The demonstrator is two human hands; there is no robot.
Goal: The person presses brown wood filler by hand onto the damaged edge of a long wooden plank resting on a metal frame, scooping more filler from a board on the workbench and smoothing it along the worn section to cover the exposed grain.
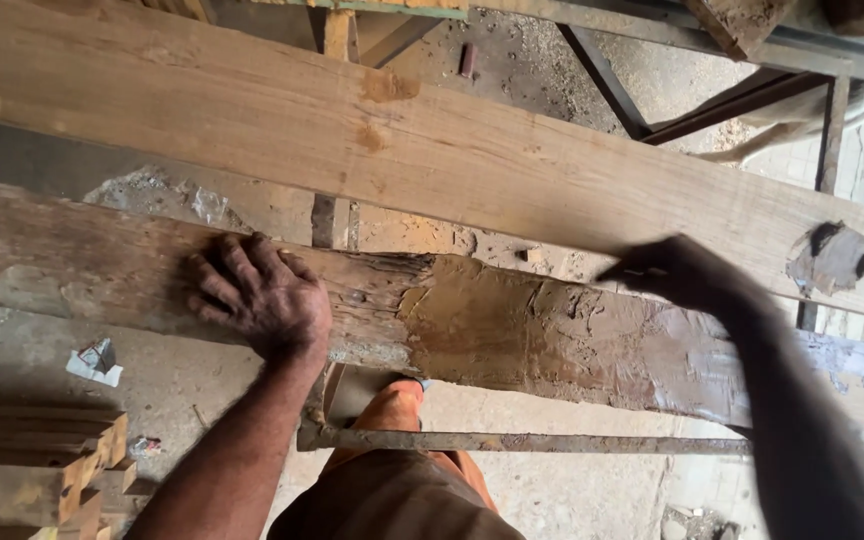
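Observation:
Two long planks lie side by side across a metal frame. The nearer plank (pixel 512 330) is rough and weathered, with grey and yellowish patches. My left hand (pixel 257 295) rests flat on its top face, fingers spread, holding nothing. My right hand (pixel 677 272) is in shadow and blurred at the far edge of the same plank, in the gap toward the cleaner, paler plank (pixel 352 130) behind it. Whether its fingers grip anything cannot be made out.
A rusty metal bar (pixel 512 440) of the frame runs under the planks near my legs. Stacked wood offcuts (pixel 42 470) sit at the lower left. A small scrap (pixel 95 360) lies on the dusty concrete floor. More metal frame bars (pixel 712 105) cross the upper right.

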